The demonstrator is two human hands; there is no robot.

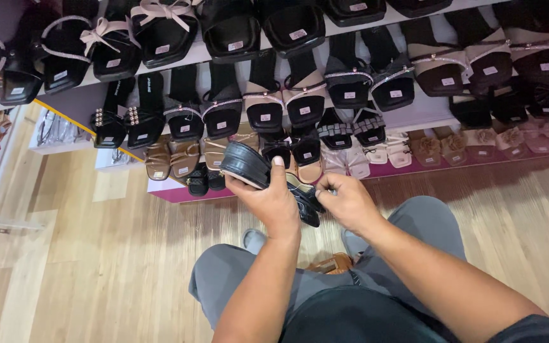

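Observation:
My left hand grips a black sandal by its sole, thumb on top, with the heel pointing up to the left. A second black sandal lies under it between my hands. My right hand is closed with its fingers pinching at that sandal's strap end. Both hands hover in front of the lowest shelf of a shoe rack, just above my knees in grey trousers.
Tiered white and magenta shelves hold several rows of black, tan, brown and pink sandals with small tags. A brown sandal lies on the wooden floor between my legs. Another display stands at the far left.

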